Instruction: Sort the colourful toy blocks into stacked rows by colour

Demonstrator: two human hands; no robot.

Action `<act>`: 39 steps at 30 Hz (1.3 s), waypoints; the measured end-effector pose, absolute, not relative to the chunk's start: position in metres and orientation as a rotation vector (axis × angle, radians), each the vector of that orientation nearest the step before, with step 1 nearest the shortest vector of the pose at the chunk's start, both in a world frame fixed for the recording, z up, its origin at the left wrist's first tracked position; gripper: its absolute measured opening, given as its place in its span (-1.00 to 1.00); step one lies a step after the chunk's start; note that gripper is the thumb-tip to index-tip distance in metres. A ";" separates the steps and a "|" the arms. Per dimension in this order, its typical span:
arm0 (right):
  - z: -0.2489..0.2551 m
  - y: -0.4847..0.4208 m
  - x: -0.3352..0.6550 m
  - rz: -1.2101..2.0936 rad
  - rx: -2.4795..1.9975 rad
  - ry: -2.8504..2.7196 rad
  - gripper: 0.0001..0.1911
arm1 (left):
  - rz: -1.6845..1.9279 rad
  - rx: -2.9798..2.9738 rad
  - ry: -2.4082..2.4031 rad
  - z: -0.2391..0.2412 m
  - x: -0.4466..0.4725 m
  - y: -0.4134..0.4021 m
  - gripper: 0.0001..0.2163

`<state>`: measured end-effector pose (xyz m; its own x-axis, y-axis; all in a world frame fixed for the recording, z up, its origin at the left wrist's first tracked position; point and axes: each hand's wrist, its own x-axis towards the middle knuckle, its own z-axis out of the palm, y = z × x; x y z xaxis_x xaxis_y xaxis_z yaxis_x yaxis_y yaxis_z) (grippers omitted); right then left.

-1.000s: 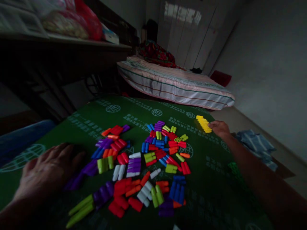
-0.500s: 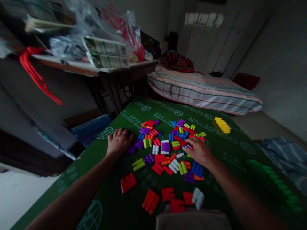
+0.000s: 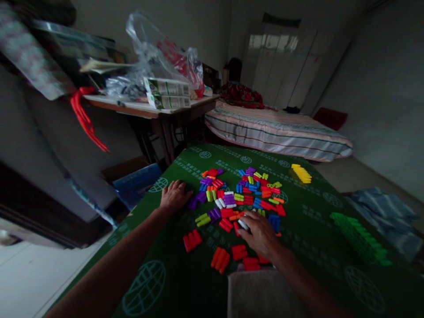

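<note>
My left hand (image 3: 174, 196) lies flat on the green table cover with fingers spread, beside purple plastic building blocks (image 3: 196, 200). My right hand (image 3: 260, 232) is over the near part of the block pile, its thumb and fingers closed about a white plastic block (image 3: 243, 223). Small tube-shaped blocks in red, blue, lime, purple, orange and white lie loose between and beyond the hands. A purple block (image 3: 229, 199) sits in the middle of them. Nearer me are a red block (image 3: 192, 240) and an orange-red block (image 3: 220, 259).
A joined yellow row of blocks (image 3: 301, 173) and a longer green row (image 3: 361, 238) lie on the right of the table cover (image 3: 185, 291). A grey cloth (image 3: 265, 293) is at the near edge. A side desk (image 3: 145, 110) with bags and boxes stands left; a bed (image 3: 278, 128) stands behind.
My right hand has moved from the blocks farther back toward me, to a white block. My left hand stays flat on the table. The camera view has shifted.
</note>
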<state>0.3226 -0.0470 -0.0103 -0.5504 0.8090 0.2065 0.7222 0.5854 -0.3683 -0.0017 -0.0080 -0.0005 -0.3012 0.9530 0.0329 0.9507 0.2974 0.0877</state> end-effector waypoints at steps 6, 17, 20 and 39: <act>-0.017 -0.068 0.333 0.254 -1.337 -2.394 -0.76 | 0.135 1.919 2.431 0.001 0.009 -0.029 -0.45; -0.013 -0.077 0.358 0.257 -1.242 -2.263 -0.87 | 0.148 2.041 2.326 -0.008 0.032 -0.056 -0.48; -0.017 -0.069 0.380 0.186 -1.295 -2.183 -0.84 | 0.160 2.060 2.316 -0.011 0.029 -0.058 -0.47; -0.037 -0.077 0.384 0.303 -1.271 -2.052 -0.77 | 0.252 1.782 2.641 -0.003 0.016 -0.009 -0.41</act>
